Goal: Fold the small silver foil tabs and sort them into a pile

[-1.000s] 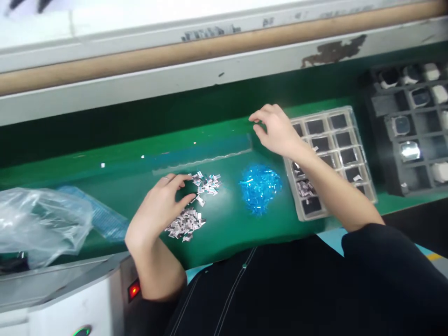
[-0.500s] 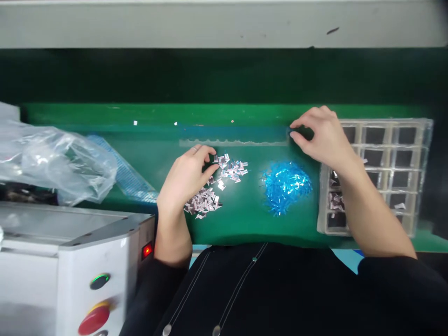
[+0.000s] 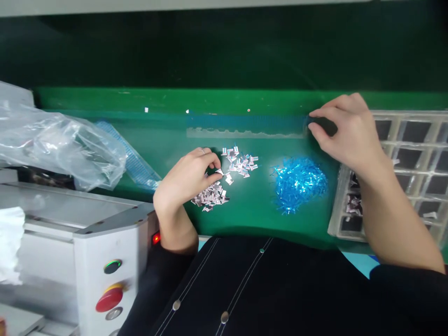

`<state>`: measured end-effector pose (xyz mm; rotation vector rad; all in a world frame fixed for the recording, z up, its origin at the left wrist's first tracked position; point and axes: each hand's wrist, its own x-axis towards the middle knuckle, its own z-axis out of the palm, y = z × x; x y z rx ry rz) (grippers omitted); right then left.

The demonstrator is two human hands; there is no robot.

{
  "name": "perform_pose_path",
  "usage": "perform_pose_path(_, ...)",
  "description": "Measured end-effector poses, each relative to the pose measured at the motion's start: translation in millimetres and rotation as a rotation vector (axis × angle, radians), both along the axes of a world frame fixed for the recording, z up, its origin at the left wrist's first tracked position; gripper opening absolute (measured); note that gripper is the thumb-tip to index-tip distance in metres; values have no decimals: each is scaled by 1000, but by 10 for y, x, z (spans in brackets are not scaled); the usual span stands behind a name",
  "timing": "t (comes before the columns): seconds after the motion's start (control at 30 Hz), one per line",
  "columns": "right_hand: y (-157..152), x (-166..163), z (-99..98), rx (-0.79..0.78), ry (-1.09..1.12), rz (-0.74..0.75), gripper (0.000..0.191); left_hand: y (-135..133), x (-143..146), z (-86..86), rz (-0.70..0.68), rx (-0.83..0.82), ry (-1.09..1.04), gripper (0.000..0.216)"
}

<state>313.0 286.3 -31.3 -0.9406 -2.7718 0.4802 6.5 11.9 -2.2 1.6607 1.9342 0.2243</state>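
My left hand [image 3: 189,179] rests on the green mat and pinches one small silvery piece [image 3: 220,172] between thumb and forefinger, at the edge of a scattered pile of the same silvery pieces [image 3: 241,163]. A second heap of them [image 3: 212,196] lies under that hand. My right hand [image 3: 345,130] is curled over the right end of a long blue strip [image 3: 245,125] lying across the mat, and its fingertips pinch something dark there. A pile of shiny blue film scraps [image 3: 299,182] lies between the hands.
A clear compartment tray [image 3: 416,154] with dark cells stands at the right, a few cells holding small pieces. At the left sit a crumpled plastic bag [image 3: 59,149], another blue strip [image 3: 129,158] and a white machine [image 3: 87,247] with green and red buttons.
The view has swung down and left, showing more of the machine. My left hand closed from a loose reach into a pinch on one silvery piece. My right hand stayed at the strip's right end.
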Motion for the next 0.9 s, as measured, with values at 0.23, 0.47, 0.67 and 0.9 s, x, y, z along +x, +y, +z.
perform_pose_path(0.23, 9, 19, -11, -37, -2, -2, 33, 56, 8, 52, -60, 13, -78, 5)
perform_pose_path(0.47, 11, 19, -38, 11, 25, -8, 33, 37, 26, 225, -16, 15, -292, 11)
perform_pose_path(0.67, -20, 16, 16, -41, -15, -8, 35, 65, 149, 218, 183, 214, -376, 14)
perform_pose_path(0.9, -45, -3, 60, -66, -6, -16, 30, 186, 323, -10, 390, 441, -582, 20)
